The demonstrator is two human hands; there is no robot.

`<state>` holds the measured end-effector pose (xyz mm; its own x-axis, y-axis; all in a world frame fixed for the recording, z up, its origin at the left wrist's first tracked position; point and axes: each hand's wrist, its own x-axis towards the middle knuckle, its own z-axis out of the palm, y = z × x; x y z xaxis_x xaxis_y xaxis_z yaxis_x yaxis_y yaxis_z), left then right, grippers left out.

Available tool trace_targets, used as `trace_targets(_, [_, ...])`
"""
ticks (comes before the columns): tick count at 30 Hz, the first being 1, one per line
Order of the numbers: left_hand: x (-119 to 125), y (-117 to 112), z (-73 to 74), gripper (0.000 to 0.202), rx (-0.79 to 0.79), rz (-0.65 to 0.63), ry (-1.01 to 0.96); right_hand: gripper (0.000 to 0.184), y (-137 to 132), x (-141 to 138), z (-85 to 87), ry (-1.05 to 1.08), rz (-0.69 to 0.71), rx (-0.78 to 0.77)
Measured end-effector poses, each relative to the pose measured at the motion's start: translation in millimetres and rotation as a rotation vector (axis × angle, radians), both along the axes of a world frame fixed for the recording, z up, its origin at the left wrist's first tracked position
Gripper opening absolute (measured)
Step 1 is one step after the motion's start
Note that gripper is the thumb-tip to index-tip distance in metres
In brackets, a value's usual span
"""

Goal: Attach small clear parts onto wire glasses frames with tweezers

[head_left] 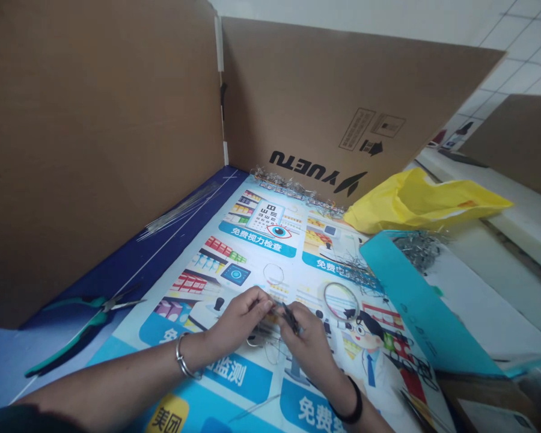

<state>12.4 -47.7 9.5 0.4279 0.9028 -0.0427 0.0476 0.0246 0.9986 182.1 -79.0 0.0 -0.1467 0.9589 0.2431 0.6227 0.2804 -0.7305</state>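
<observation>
My left hand (243,316) is closed in a pinch over the printed poster sheet (293,282), with a thin wire (275,305) at its fingertips. Close beside it, my right hand (309,343) is wrapped round a small dark hand tool (291,317), which looks like pliers; the palm hides most of it. The tool's tip is near the left fingertips. Thin curved wires (273,349) show beneath both hands. A fine wire loop (273,274) lies just beyond them, and a coil of wire (341,299) rests to the right.
Green-handled pliers (97,319) lie at left. Straight wires (180,210) lie along the left cardboard wall (99,132). Another cardboard wall (297,90) stands behind. Tangled wire pieces (419,249) fill part of a teal-edged box (426,307) at right, near a yellow bag (415,201).
</observation>
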Motion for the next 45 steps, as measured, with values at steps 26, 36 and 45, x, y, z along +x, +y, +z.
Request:
trace_targets(26, [0.1,0.6,-8.7,0.024,0.082,0.09,0.071,0.021,0.3,-1.5,-1.9,0.006,0.004,0.017])
trace_targets(36, [2.6,-0.9,-7.6,0.018,0.154,0.135,0.169,0.018,1.1,-4.2,-4.8,0.013,0.039,0.05])
trace_targets(45, [1.0,0.0,-8.9,0.018,0.324,0.188,0.281,0.015,0.4,-4.4,-3.6,-0.004,0.04,0.049])
